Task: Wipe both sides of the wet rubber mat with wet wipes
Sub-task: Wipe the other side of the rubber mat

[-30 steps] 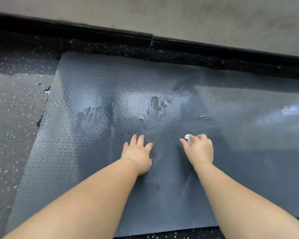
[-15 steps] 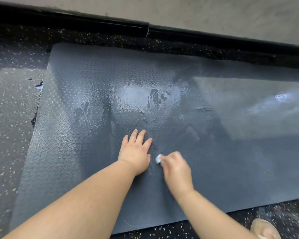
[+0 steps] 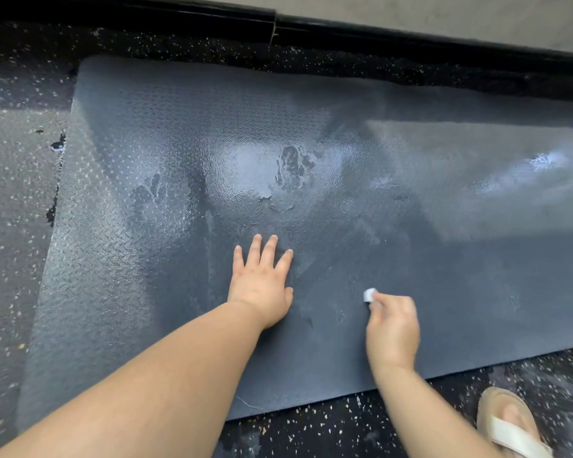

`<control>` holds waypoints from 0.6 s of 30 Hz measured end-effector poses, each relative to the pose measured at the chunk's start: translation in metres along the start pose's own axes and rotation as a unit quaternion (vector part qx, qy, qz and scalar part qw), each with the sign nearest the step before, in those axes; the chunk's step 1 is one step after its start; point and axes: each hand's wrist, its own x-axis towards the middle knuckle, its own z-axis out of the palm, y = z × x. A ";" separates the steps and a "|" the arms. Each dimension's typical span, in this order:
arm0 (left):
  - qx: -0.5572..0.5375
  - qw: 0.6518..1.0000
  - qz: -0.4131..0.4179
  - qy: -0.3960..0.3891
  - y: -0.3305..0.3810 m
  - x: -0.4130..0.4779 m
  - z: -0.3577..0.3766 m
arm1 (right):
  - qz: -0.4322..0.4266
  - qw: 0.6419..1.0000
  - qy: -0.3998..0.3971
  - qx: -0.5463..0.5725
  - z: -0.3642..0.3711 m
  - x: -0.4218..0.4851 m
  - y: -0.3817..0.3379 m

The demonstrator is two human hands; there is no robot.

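Rubber mat [image 3: 311, 133]: dark, wet, diamond-textured, laid flat on speckled floor [image 3: 14, 259], right end cut off. Left hand [image 3: 262, 282] pressed flat, fingers straight. Small white wipe [image 3: 370, 295] pinched in blurred right hand [image 3: 392, 328], mid-mat.

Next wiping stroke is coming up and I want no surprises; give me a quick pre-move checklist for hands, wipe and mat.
1. Left hand flat on the rubber mat, bracing it: ok.
2. Right hand grips the wet wipe: ok.
3. Wipe pressed onto the mat: cannot tell, blurred.
4. Mat lying flat on the floor: ok.
5. Top side wiped clean: not ok, wet sheen and hand marks farther out.
6. Underside wiped: cannot tell, hidden.
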 end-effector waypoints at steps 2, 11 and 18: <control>-0.007 1.000 -0.004 0.004 0.001 0.000 -0.001 | -0.092 0.994 -0.058 0.032 0.014 -0.044 -0.015; 0.024 0.999 0.048 0.005 -0.006 -0.017 0.012 | -0.002 1.000 0.026 -0.007 -0.041 0.014 0.036; 0.023 0.998 0.058 0.014 -0.005 -0.020 0.014 | 0.088 0.996 0.032 0.006 -0.024 -0.028 0.038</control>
